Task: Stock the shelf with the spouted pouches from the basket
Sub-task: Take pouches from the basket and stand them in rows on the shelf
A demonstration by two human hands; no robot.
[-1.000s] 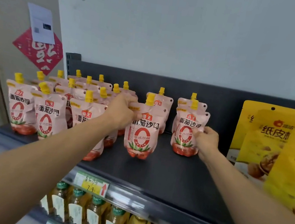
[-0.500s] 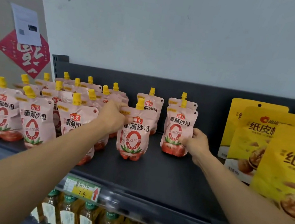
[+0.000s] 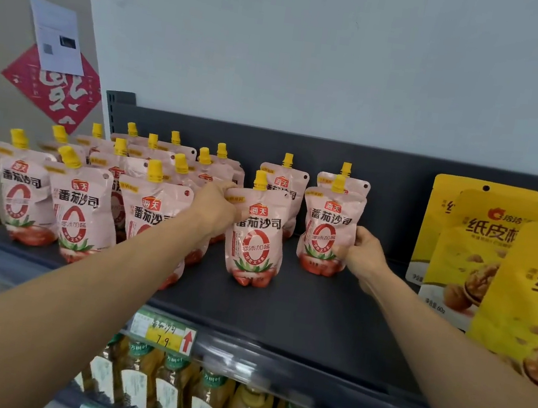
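Observation:
Several pink spouted pouches with yellow caps stand upright on the dark shelf [image 3: 297, 315], most of them crowded at the left. My left hand [image 3: 215, 208] grips the upper left edge of a pouch [image 3: 257, 240] standing alone near the shelf's middle. My right hand [image 3: 362, 255] holds the lower right side of another pouch [image 3: 325, 232], which stands in front of one more pouch at the back. The basket is out of view.
Large yellow walnut snack bags [image 3: 481, 254] fill the shelf's right end. A price tag [image 3: 166, 333] sits on the shelf's front rail, with bottles [image 3: 172, 391] on the level below. A red paper square [image 3: 53, 90] hangs on the wall at left.
Both hands stay on the same two pouches. The camera has shifted, so the shelf sits a little differently in view.

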